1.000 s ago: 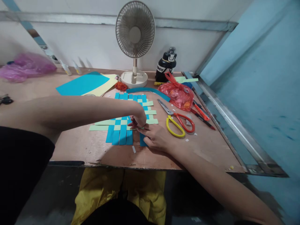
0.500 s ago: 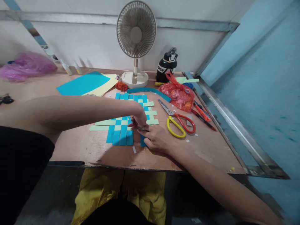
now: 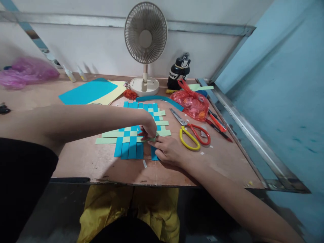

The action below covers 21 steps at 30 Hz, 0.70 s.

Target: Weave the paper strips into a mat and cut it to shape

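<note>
The weave (image 3: pixel 130 139) is lying on the table (image 3: pixel 83 163) in front of the person, near the table's front edge. Blue strips are running front to back; pale green strips are crossing them from side to side, forming a check. At the near edge, four blue ends are sitting side by side; another is showing beside the right hand (image 3: pixel 167 148), with bare table between.

Left hand (image 3: pixel 150 127): wrist is bending sharply, fingers are pointing down at the near right part of the weave. Fingertips are partly hiding behind the hand; cannot tell whether they are pinching a strip. The left forearm is covering part of the weave.

Right hand: reaching in from the right, resting low, its forefinger stretching toward the left fingertips at the lowest green strip. Thumb is sitting apart from the forefinger; cannot tell whether the other fingers are gripping anything.

Right of the weave, scissors (image 3: pixel 183 123) with one red and one yellow handle are lying near the right hand. Beyond, a loose blue strip (image 3: pixel 153 98) is curving toward a red bag (image 3: pixel 191 103). A fan (image 3: pixel 145 38) is standing behind, a black bottle (image 3: pixel 178 75) to its right. At far left, a blue sheet (image 3: pixel 88 91) is overlapping a yellow sheet (image 3: pixel 111 94).
</note>
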Each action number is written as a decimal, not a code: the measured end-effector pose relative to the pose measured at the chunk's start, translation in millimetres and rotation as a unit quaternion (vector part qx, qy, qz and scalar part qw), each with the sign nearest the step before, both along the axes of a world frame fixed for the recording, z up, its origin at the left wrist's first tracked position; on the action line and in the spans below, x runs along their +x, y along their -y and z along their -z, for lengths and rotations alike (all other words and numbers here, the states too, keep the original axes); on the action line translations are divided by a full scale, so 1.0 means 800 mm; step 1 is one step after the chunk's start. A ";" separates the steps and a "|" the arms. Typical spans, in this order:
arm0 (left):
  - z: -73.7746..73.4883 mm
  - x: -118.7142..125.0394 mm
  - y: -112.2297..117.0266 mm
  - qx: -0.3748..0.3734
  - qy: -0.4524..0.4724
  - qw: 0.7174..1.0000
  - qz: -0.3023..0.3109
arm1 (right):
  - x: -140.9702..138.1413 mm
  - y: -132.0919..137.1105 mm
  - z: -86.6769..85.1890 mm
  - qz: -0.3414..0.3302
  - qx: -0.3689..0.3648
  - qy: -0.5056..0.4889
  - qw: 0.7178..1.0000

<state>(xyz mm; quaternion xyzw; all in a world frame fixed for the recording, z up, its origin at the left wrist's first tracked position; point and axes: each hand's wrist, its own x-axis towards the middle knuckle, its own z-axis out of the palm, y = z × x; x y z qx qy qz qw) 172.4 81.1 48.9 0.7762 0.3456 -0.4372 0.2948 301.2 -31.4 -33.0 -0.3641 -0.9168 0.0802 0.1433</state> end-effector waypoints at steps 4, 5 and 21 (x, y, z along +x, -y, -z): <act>0.004 -0.003 -0.004 0.001 0.006 1.000 0.000 | -0.001 -0.001 -0.001 -0.002 0.007 0.014 1.000; 0.005 -0.004 -0.005 0.003 0.010 1.000 -0.003 | -0.001 -0.001 -0.002 -0.003 0.008 0.017 1.000; 0.021 -0.016 -0.018 -0.011 0.060 0.997 -0.045 | -0.001 0.000 -0.005 -0.010 0.011 0.020 1.000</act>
